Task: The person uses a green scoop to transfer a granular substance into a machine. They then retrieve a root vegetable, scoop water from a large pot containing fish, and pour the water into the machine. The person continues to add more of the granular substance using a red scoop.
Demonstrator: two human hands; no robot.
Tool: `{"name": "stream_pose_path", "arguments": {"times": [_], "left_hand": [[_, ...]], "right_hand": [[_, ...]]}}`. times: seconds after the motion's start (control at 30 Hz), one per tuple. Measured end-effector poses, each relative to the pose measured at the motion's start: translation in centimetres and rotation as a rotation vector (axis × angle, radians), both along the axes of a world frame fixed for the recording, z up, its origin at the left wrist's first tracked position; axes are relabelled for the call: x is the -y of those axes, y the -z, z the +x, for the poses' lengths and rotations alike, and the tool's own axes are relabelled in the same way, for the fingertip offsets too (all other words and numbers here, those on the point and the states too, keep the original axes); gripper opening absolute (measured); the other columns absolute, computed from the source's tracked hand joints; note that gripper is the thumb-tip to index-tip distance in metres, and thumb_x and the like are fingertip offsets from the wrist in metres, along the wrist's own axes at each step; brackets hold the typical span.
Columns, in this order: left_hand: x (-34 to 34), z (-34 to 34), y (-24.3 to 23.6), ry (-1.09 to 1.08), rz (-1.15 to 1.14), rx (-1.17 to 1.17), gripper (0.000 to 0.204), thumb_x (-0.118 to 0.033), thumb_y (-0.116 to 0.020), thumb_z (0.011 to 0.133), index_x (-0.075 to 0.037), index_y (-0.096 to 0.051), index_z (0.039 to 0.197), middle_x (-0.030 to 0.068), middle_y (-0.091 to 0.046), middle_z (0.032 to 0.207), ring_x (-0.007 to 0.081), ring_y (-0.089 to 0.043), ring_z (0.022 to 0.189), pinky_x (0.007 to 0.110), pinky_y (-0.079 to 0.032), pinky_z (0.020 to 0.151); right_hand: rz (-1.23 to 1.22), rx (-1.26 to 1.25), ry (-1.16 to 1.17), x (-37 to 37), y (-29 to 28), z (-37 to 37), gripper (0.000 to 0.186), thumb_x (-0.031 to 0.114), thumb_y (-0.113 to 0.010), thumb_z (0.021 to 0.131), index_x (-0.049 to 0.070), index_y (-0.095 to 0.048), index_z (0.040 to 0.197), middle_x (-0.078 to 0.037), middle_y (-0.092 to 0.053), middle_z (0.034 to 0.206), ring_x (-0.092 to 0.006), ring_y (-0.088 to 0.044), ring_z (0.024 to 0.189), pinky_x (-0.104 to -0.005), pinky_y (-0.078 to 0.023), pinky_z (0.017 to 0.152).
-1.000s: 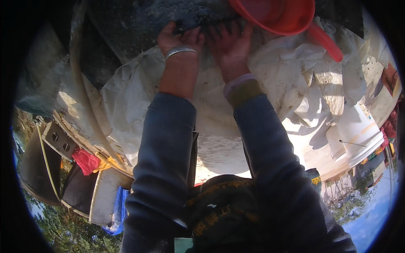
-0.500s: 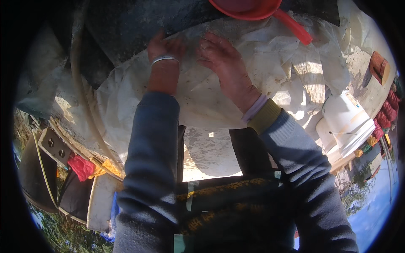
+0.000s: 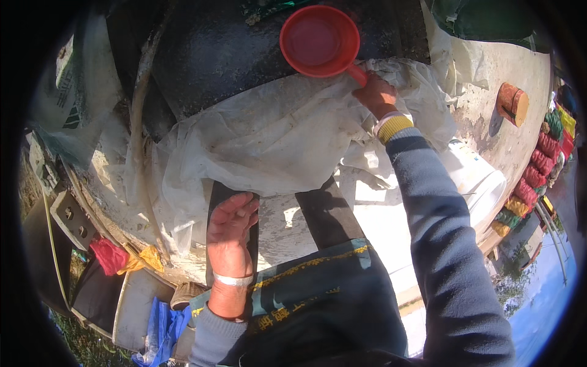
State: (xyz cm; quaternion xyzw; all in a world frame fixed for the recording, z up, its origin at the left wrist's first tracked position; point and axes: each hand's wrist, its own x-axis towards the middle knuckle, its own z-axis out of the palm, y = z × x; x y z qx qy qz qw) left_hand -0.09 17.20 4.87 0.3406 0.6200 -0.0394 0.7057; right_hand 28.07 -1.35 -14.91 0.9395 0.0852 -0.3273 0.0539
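At the far edge of the crumpled clear plastic sheet [image 3: 263,134], my right hand [image 3: 376,96] is closed round the handle of a red plastic dipper [image 3: 319,43]. The dipper's round bowl faces up over the wet-looking dark surface [image 3: 214,61]; whether liquid is in it I cannot tell. My left hand [image 3: 230,232], with a pale bracelet at the wrist, is drawn back near my dark green apron [image 3: 330,300]. Its palm is turned up, the fingers loosely curved and holding nothing. The sheet's near edge lies just beyond it.
A brown cylindrical block [image 3: 512,104] stands on the pale surface at right. Beside my right forearm is a white bucket [image 3: 480,168], partly hidden. Colourful bundles [image 3: 538,165] line the right edge. A long pale hose or pole [image 3: 140,116] runs down the left, beyond red cloth [image 3: 110,255].
My right hand has left the plastic sheet and taken the dipper's handle. My left hand has come back toward my body and turned palm up. The view has shifted.
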Motion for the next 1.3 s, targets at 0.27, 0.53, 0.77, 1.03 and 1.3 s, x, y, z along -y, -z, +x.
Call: {"name": "stream_pose_path", "arguments": {"times": [0.27, 0.53, 0.77, 1.03, 1.3], "left_hand": [[4.4, -4.7, 3.9, 0.214, -0.029, -0.064, 0.021, -0.006, -0.060, 0.082, -0.002, -0.059, 0.102, 0.0056, -0.064, 0.096, 0.0152, -0.061, 0.087, 0.026, -0.047, 0.073], [3.2, -6.0, 0.9, 0.230, 0.003, -0.100, 0.017, -0.009, -0.058, 0.086, -0.004, -0.058, 0.102, 0.0062, -0.065, 0.096, 0.0150, -0.063, 0.080, 0.025, -0.049, 0.067], [-0.8, -6.7, -8.7, 0.121, 0.036, -0.030, 0.016, -0.008, -0.058, 0.088, -0.003, -0.057, 0.103, 0.0066, -0.065, 0.096, 0.0130, -0.063, 0.077, 0.024, -0.049, 0.066], [-9.1, -19.1, -16.0, -0.049, 0.233, -0.126, 0.019, -0.013, -0.059, 0.085, -0.006, -0.055, 0.102, 0.0093, -0.064, 0.090, 0.0186, -0.064, 0.073, 0.027, -0.051, 0.060], [5.1, -38.5, -27.2, -0.175, 0.099, -0.587, 0.012, -0.012, -0.054, 0.085, -0.010, -0.052, 0.096, 0.0107, -0.062, 0.079, 0.0220, -0.064, 0.063, 0.033, -0.050, 0.047]], "right_hand": [[0.458, -0.468, 0.497, -3.2, -4.1, -5.2, 0.034, 0.020, -0.067, 0.066, 0.002, -0.058, 0.093, -0.009, -0.061, 0.076, -0.0168, -0.062, 0.057, -0.0303, -0.049, 0.048], [0.667, -0.689, 0.785, -4.6, -15.5, -14.8, 0.029, 0.015, -0.066, 0.069, -0.001, -0.053, 0.091, -0.008, -0.057, 0.064, -0.0156, -0.056, 0.046, -0.0292, -0.044, 0.039], [0.758, -0.675, 0.777, -2.2, -26.1, -18.2, 0.027, 0.011, -0.071, 0.074, 0.000, -0.053, 0.091, -0.004, -0.052, 0.070, -0.0102, -0.049, 0.045, -0.0248, -0.042, 0.041], [0.732, -0.603, 0.619, 4.9, -37.4, -15.9, 0.032, 0.015, -0.073, 0.071, 0.001, -0.055, 0.092, -0.006, -0.056, 0.072, -0.0115, -0.054, 0.050, -0.0264, -0.045, 0.043], [0.699, -0.605, 0.544, 11.9, -44.6, -12.2, 0.034, 0.014, -0.071, 0.073, -0.001, -0.056, 0.099, -0.004, -0.056, 0.068, -0.0105, -0.053, 0.047, -0.0238, -0.043, 0.040]]}}
